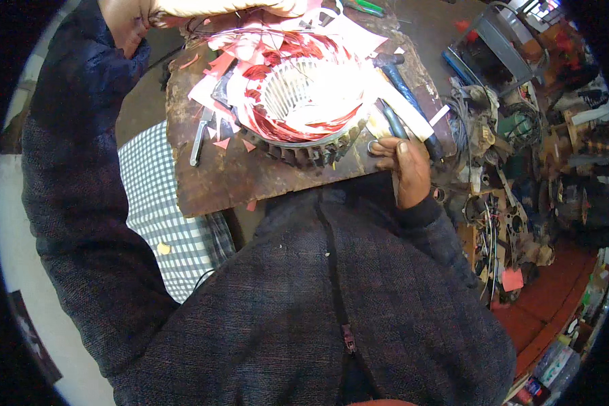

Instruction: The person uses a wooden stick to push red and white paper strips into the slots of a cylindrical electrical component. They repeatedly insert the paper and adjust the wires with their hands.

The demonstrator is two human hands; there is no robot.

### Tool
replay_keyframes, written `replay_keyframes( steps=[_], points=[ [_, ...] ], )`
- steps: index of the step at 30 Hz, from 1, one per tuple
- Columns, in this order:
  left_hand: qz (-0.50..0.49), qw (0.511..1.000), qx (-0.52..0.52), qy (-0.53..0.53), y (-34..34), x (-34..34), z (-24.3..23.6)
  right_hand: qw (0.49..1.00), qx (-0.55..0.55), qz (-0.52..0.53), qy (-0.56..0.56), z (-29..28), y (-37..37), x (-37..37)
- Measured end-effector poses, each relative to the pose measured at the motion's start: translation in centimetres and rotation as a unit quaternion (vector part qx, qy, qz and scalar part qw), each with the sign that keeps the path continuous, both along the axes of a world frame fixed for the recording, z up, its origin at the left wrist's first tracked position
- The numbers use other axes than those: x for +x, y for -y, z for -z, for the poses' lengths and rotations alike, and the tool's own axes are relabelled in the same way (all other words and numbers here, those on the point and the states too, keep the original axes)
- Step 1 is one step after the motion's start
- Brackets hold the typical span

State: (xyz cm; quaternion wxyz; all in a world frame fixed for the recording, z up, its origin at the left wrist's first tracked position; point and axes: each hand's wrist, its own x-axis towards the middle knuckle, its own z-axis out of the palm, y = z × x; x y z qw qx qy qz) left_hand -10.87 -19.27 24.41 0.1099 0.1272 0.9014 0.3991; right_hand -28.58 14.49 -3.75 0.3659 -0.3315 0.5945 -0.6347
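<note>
A motor stator (298,150) with red wire windings and a finned metal rim sits on a worn board in front of me; glare washes out its middle. My left hand (230,7) reaches across the far edge of the board, overexposed and cut off by the picture's top, so its fingers are unclear. Beside the stator's near right side is my right hand (409,169), fingers curled and thumb against them. A small ring (373,146) shows at its fingertips; what the hand grips is hidden. Just beyond it lies a dark-handled tool (394,120).
Pink paper scraps (222,143) and a grey-handled knife (197,143) lie left of the stator on the board (237,183). A pale strip (413,111) and a blue-black tool (402,82) lie right. Checked cloth (162,189) is at lower left; cables and parts clutter the right.
</note>
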Motion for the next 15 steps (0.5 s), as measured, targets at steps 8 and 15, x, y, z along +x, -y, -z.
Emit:
replay_keyframes(
  steps=[8,15],
  points=[
    [-0.100,0.989,-0.112,0.019,-2.4,2.6,-5.6,0.999,-0.013,0.028,-0.034,-1.5,-1.0,-1.1],
    [-0.298,0.933,-0.180,-0.090,-5.7,4.0,-6.1,0.999,-0.014,-0.001,-0.038,-4.0,-0.1,-1.8]
  ],
)
